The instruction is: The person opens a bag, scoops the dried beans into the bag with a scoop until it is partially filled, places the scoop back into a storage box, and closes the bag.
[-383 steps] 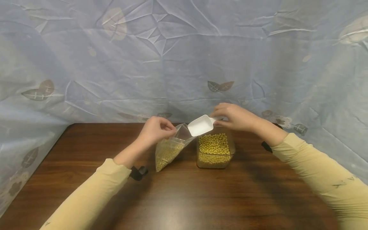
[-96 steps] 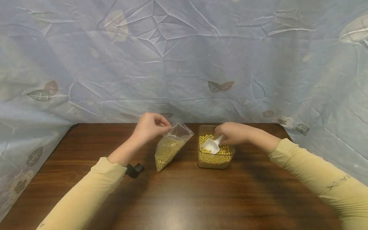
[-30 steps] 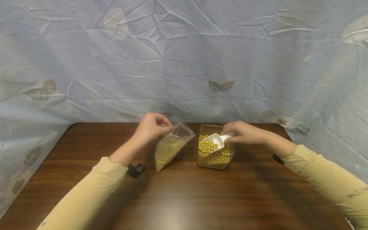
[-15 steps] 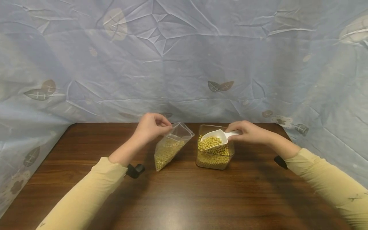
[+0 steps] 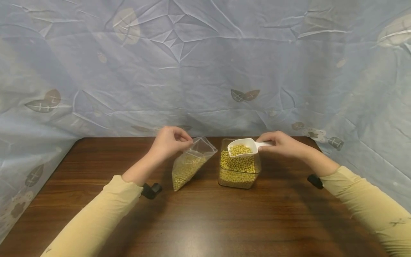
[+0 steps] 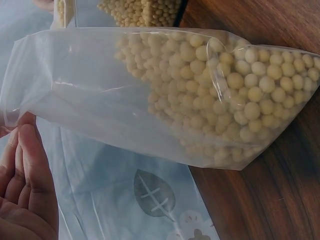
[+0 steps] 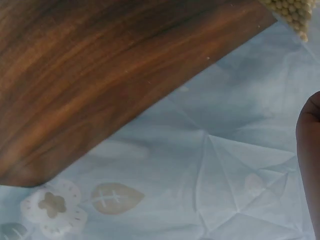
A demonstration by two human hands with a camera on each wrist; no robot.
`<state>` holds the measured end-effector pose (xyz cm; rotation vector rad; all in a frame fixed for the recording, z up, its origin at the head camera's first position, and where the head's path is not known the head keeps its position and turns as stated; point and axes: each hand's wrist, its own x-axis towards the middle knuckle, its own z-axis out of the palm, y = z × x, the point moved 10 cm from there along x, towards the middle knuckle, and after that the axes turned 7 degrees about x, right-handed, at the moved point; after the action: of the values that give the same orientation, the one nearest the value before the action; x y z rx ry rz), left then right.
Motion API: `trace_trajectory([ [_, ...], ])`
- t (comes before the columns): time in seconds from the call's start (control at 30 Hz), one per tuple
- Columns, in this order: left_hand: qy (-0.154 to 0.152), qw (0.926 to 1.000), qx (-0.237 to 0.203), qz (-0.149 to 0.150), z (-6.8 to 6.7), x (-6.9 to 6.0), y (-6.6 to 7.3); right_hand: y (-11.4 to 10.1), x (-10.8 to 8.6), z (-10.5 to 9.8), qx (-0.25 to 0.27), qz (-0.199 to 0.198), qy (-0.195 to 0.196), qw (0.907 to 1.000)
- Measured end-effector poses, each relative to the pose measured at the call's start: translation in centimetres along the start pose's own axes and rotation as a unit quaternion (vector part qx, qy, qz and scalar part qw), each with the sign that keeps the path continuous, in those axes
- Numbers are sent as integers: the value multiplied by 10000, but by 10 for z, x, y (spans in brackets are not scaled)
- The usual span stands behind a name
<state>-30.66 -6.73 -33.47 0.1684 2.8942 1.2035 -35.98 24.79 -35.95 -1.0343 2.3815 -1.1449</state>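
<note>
My left hand (image 5: 171, 142) pinches the upper edge of a clear plastic bag (image 5: 189, 167), which stands on the table with its mouth open. Round yellow beans (image 6: 200, 85) fill the bag's lower part in the left wrist view. My right hand (image 5: 282, 143) grips the handle of a white scoop (image 5: 253, 145) loaded with yellow beans. The scoop is above the rim of a clear square container (image 5: 239, 184), where many more beans lie. Only an edge of the right hand (image 7: 311, 145) shows in the right wrist view.
The brown wooden table (image 5: 199, 221) holds the bag and container, standing side by side with a small gap. A pale blue patterned cloth (image 5: 205, 71) hangs behind and at the sides. Black wrist straps (image 5: 151, 191) sit under both forearms.
Over the last second my right hand has raised the scoop of beans out of the container, up and slightly right. Earlier the scoop was empty near the bag. The left hand keeps its hold.
</note>
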Motion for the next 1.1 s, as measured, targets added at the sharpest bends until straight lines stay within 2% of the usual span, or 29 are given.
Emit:
trace_trajectory([
  [0.13,-19,10000,58,-56,2,0,0,-12,7,-2,-14,-8,-90,10000],
  [0.3,-2,9999,160,-54,2,0,1,-36,26,-1,-219,-50,-260,9994],
  [0.47,29,9999,142,5,2,0,3,-57,48,8,-594,-73,-363,9975],
  [0.63,33,9999,151,44,2,0,5,-77,63,22,-1122,-408,-412,9920],
  [0.77,24,9998,191,59,2,0,6,-94,67,31,-1699,-938,-419,9801],
  [0.93,16,9998,193,48,1,-1,5,-114,66,39,-2521,-1623,-354,9533],
  [1.1,15,9999,155,33,-2,-2,4,-129,60,41,-2923,-2159,-122,9315],
])
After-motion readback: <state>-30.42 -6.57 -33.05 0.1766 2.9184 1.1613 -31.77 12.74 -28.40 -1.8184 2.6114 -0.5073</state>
